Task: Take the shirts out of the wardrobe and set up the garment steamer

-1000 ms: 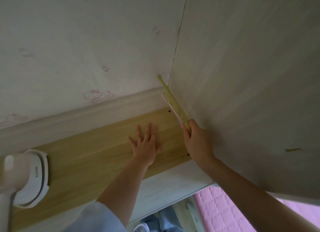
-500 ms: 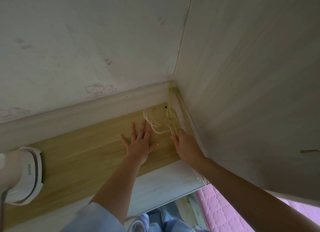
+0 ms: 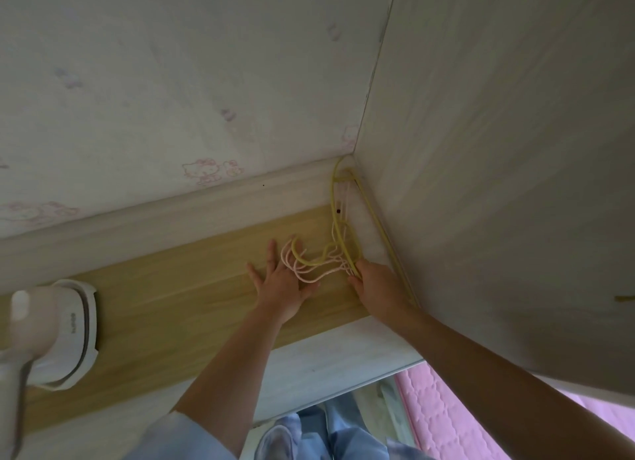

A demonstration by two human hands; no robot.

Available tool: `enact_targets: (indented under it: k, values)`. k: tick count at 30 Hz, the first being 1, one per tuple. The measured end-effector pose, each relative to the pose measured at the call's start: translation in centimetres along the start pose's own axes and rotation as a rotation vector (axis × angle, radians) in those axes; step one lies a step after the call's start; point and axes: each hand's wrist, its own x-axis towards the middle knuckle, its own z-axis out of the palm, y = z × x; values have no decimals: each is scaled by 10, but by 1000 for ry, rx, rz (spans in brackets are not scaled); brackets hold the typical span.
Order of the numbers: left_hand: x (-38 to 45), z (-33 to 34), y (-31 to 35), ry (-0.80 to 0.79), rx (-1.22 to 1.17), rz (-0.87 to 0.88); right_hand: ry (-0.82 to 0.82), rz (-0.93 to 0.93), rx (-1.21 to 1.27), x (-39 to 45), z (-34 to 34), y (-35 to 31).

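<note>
Top of a wardrobe seen from below: a light wood-grain shelf [image 3: 178, 298] with a pale moulding along its far edge. Left hand [image 3: 283, 281] pressed flat on the shelf near its right end, fingers [image 3: 272, 257] straight and spread apart. Right hand [image 3: 372, 281] at the shelf's right corner, against the pale grey wood-grain side panel [image 3: 498, 184], fingers curled around a bundle of thin yellow and pink plastic hangers [image 3: 338, 246]. Hanger bodies standing on edge along the panel, reaching toward the far right corner; hooks fanned out leftward over the fingertips of the left hand. White and beige handheld garment steamer [image 3: 58, 332] lying at the shelf's left end, well apart from both hands. No shirts in sight. Pale wallpaper with faint pink cartoon-cat prints [image 3: 206, 172] above the moulding. Below the shelf's near edge, light blue trousers [image 3: 330, 432] and a pink quilted mat [image 3: 443, 422].
</note>
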Motion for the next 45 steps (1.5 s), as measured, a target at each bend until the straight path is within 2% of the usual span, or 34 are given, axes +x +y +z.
enact_targets:
  k: [5,7,9,12,15,20,32,45]
  values:
    - [-8,-7,-7,145,-310,-141,41,-25,-82,4,0,-2]
    - [-13,-11,-7,183,-386,-121,40,-32,-125,5,0,-2]
    - [-17,-12,-4,199,-318,15,51,-44,-171,5,2,-3]
    - [-15,-8,4,142,-199,182,49,-47,-196,3,5,-5]
    - [-12,-2,9,147,-125,172,43,-48,-211,1,6,-4]
    - [-7,4,9,233,-161,190,33,-70,-292,-3,3,-5]
    - [-10,-7,6,142,23,139,32,-47,-392,-23,-2,-9]
    - [-54,-17,-12,173,-15,170,30,37,-401,-63,-16,-35]
